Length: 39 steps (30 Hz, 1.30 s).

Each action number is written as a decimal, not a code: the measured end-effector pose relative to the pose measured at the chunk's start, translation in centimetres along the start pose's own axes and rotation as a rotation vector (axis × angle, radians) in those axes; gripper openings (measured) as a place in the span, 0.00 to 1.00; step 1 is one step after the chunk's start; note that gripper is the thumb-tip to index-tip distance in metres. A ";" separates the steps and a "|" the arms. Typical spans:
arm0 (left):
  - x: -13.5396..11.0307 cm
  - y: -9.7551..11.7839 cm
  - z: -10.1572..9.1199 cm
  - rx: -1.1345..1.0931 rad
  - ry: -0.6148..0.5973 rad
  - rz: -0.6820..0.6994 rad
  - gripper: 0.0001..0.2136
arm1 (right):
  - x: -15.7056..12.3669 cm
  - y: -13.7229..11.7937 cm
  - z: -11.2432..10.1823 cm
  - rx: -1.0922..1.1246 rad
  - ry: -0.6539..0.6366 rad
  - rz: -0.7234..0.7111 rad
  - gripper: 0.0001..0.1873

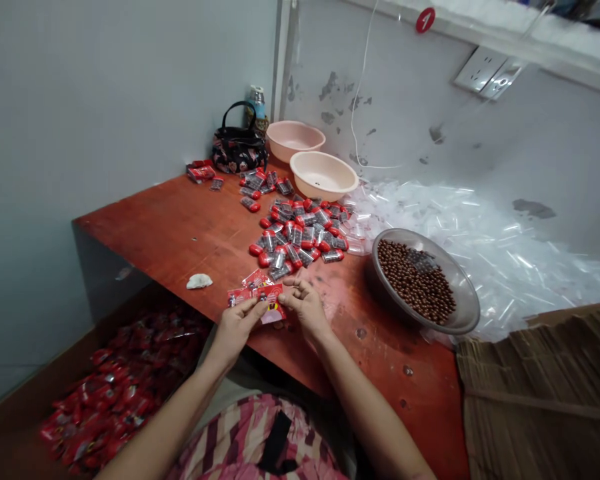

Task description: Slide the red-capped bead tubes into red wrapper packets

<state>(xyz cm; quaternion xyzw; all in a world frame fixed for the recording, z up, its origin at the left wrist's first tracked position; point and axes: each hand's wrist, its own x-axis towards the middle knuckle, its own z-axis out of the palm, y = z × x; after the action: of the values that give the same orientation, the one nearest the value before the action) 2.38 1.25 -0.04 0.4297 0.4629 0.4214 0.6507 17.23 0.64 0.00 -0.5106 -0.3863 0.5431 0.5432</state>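
Loose red packets (240, 295) lay just beyond a person's hands at a red desk (155, 220), between them and a heap of red-capped clear containers (307, 233). To the right stood a gray bowl (470, 313) of brown balls (405, 280), backed by a mound of clear plastic pieces (470, 233) and stacked cardboard (540, 393). Two basins (325, 175), a floral handbag (237, 152) and a flask (257, 101) filled the far corner; a white lump (199, 281) sat to the left. Over the desk's near edge, the left hand (236, 328) and right hand (307, 310) pinched opposite sides of a printed packet (275, 293) between thumbs and fingers. Its printed face was up, its pale end toward the person, its red part pointing away across the desk; fingers covered its sides, so its long axis could not be told.
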 end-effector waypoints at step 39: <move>0.9 0.1 3.8 -0.780 0.127 -0.223 0.05 | -5.6 0.6 0.0 -0.257 0.071 -0.030 0.10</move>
<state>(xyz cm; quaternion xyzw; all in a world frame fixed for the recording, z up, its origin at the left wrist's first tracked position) 6.22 1.55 0.64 0.0712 0.3513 0.5180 0.7767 16.46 -4.95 0.14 -0.5890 -0.4410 0.4625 0.4946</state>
